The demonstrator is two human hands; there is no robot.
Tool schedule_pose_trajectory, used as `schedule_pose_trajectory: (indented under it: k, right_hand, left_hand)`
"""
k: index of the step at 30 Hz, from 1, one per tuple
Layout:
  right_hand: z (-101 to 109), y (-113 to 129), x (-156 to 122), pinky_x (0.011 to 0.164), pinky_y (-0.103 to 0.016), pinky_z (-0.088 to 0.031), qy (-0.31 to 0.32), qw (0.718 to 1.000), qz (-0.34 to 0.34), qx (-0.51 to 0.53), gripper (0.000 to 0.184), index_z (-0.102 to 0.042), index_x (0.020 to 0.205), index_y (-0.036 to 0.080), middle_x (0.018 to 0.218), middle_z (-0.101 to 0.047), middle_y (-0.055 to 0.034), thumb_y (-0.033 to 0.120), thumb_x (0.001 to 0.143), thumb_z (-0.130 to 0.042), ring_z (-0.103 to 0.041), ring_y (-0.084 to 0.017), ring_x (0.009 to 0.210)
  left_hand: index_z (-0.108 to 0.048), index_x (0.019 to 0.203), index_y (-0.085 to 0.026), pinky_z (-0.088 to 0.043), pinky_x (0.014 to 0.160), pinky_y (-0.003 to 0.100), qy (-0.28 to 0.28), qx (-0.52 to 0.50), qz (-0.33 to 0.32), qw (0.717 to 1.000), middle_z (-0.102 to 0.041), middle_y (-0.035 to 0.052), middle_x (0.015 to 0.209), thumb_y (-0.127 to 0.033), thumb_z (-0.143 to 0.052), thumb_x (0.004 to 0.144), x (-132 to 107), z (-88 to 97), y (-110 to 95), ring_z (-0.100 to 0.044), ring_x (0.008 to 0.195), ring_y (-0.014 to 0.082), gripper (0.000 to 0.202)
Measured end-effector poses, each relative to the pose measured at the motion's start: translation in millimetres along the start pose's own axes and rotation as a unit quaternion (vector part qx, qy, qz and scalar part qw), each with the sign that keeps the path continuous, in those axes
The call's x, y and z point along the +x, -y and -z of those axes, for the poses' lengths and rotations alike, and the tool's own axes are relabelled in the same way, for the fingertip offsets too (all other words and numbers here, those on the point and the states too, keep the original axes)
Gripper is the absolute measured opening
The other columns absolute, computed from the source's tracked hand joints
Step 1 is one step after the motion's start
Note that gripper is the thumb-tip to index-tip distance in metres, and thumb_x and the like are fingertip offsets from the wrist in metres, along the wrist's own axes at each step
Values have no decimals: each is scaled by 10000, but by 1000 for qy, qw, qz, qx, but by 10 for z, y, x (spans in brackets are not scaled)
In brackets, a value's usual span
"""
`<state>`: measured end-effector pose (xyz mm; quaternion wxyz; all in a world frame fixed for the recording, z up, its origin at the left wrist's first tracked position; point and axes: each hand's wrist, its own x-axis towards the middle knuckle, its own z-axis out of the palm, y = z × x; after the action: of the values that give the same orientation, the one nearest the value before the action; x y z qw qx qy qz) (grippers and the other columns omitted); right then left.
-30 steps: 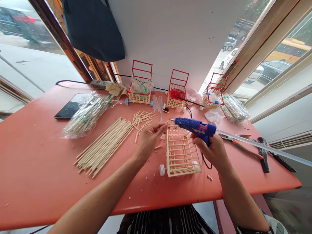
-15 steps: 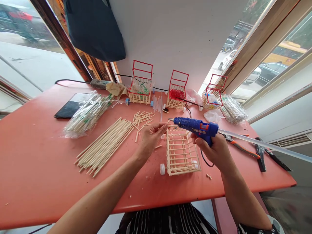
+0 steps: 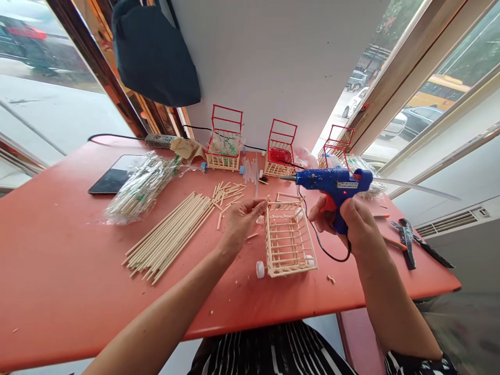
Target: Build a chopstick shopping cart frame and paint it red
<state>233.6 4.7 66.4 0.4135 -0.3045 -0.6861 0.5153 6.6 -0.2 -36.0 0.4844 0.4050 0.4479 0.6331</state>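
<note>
My right hand (image 3: 347,216) grips a blue hot glue gun (image 3: 332,179) by its handle, its nozzle aimed left above the far end of a small wooden stick cart (image 3: 291,237). A long clear glue stick (image 3: 422,188) sticks out of the gun's back. The cart rests on the table, with white bottle-cap wheels (image 3: 260,269) at its near end. My left hand (image 3: 248,213) is closed at the cart's far left corner, thumb and fingers pinching the frame there. Whether a small stick is also between the fingertips is hidden.
Loose sticks (image 3: 170,237) and short cut pieces (image 3: 226,194) lie left of the cart. Carts with red frames (image 3: 224,148) stand along the wall. A bagged stick bundle (image 3: 142,187) overlaps a tablet (image 3: 117,174). Black-handled cutters (image 3: 408,245) lie at right; the gun's cord (image 3: 328,255) loops beside the cart.
My right hand has lifted the glue gun and moved it right, away from the cart's corner, turning its side into view. My left hand stays at the corner.
</note>
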Motion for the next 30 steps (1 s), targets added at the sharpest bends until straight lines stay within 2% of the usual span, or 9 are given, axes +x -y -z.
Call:
schedule_pose_trajectory:
  k: [5,10,15,20,24,28,30]
  right_hand:
    - [12,42,71,418,-251,-351,-12,997,-35,73,638,-672,908,208,799,-654,-56,839,862,-587,-583,-147,619]
    - [200,166,11,401,-219,-352,-125,983,-49,127,650,-643,844,225,680,-499,34,863,737,-705,-437,-91,509]
    - [543,52,-338,354,-193,-358,-264,953,-70,134,664,-629,856,206,635,-420,59,860,757,-687,-394,-86,478]
    - [847,-247,-798,373,-135,-375,-383,905,-74,168,663,-632,891,199,682,-509,56,803,680,-807,-484,-66,527]
    - [1048,-422,-1071,399,-168,-429,-479,856,-109,160,567,-630,912,202,726,-607,29,730,777,-787,-589,-96,563]
    - [1273,-544,-1167,402,-198,-444,-508,834,-162,143,499,-628,917,203,721,-647,-4,699,898,-674,-655,-140,586]
    - [1390,-602,-1140,415,-197,-460,-508,833,-179,129,454,-631,914,201,708,-651,-4,653,941,-648,-658,-137,570]
  left_hand:
    - [-846,905,-181,-533,796,309,-12,-18,13,1000,-780,50,818,-618,-885,658,-6,15,9,-667,784,185,504]
    - [-844,905,-183,-565,832,338,-27,-21,31,999,-804,73,899,-616,-910,615,-26,65,-19,-699,819,201,525]
    - [-839,939,-189,-572,832,337,-32,-6,31,999,-811,92,999,-587,-879,681,-29,163,30,-705,836,194,476]
    - [-829,921,-184,-578,836,341,-35,6,56,998,-809,89,970,-591,-893,647,-27,222,75,-717,834,200,495]
    - [-823,912,-179,-586,846,344,-39,10,70,997,-808,90,962,-611,-910,600,-26,236,82,-718,834,202,539]
    - [-822,901,-186,-598,880,367,-39,20,71,996,-814,93,971,-611,-922,575,-34,247,94,-731,884,231,545]
    - [-825,906,-192,-601,904,378,-37,20,77,996,-818,93,985,-600,-928,574,-41,255,106,-737,908,241,536]
